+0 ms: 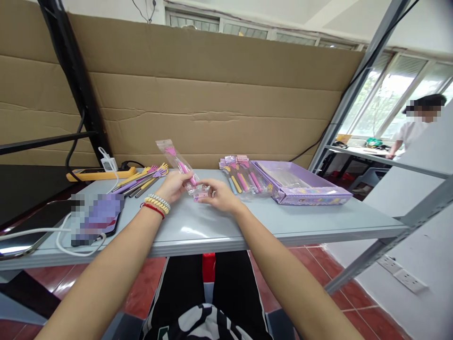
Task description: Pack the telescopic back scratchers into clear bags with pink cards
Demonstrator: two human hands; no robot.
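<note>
"Head view: who is holding what?"

"At the centre, the left hand (176, 187) grips a pink fork-ended stick (183, 167) in a clear sleeve (163, 144), forked end pointing toward eleven o'clock. The right hand (222, 195) pinches a small printed piece (201, 196) at the sleeve's lower end."

"And around them?"

"On the pale grey table (269, 219), loose sticks (143, 179) lie bunched at nine o'clock; sleeved sticks (242, 181) lie at two o'clock, just beside a purple tray (311, 196) at three."

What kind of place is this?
Probably a small packing workshop: loose colourful sticks, bagged sticks beside a purple tray, and a grey bench backed by cardboard.
</note>
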